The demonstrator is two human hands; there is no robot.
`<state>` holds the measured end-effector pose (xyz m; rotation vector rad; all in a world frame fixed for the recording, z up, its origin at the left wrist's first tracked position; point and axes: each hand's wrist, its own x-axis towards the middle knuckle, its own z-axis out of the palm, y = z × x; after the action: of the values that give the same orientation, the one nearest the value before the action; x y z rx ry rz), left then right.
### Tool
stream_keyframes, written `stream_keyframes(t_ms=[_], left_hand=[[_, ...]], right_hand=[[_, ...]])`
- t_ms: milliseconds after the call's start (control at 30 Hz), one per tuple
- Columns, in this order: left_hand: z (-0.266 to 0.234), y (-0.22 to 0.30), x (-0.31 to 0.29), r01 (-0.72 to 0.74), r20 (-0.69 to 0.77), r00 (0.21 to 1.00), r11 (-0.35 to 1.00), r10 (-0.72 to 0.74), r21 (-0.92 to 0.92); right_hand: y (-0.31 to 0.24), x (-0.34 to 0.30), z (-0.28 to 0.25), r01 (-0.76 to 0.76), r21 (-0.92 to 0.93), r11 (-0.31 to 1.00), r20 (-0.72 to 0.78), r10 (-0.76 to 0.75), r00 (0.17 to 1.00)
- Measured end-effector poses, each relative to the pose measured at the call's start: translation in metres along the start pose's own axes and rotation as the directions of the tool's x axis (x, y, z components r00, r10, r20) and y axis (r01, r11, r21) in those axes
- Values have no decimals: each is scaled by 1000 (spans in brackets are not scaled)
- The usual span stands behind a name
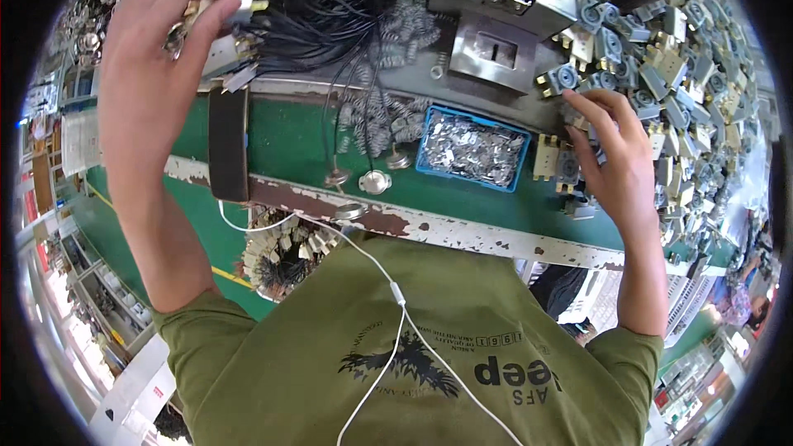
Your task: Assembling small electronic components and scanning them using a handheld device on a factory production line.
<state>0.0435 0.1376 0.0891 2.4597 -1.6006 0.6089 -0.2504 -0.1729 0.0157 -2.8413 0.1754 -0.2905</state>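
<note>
We pick parts: our right hand (615, 153) pinches into the grey-and-cream plastic component heap (686, 66) right of the blue tray of metal clips (471, 149); our left hand (157, 58) grips a small metal piece (176, 37).

Both bare forearms raised: left hand (157, 58) with fingers curled in a pinch, right hand (615, 153) with fingers spread, palm down.

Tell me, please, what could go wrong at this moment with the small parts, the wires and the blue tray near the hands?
1. The right hand picks at the edge of a loose heap of grey and beige parts; some could slide off the green bench.
2. The left hand works beside the black wires; fingers might snag them.
3. The blue tray of metal pieces sits near the bench edge; a bump could spill it.
</note>
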Motion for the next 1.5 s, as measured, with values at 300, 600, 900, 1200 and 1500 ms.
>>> stream_keyframes(t_ms=[300,600,900,1200,1500], left_hand=[[8,89,14,-101,-81,993,977,87,-188],[15,37,31,14,-120,993,986,6,169],[11,33,35,24,-97,995,976,-3,214],[20,-1,56,-95,0,995,991,95,92],[52,88,33,-292,6,953,926,302,-238]], right_hand=[[6,0,6,-44,392,919,-146,109,983],[-5,-3,16,26,573,819,-178,94,980],[-9,2,21,11,774,633,-161,180,970],[-14,12,10,19,632,775,-217,154,964],[-20,31,17,53,336,940,-210,20,977]])
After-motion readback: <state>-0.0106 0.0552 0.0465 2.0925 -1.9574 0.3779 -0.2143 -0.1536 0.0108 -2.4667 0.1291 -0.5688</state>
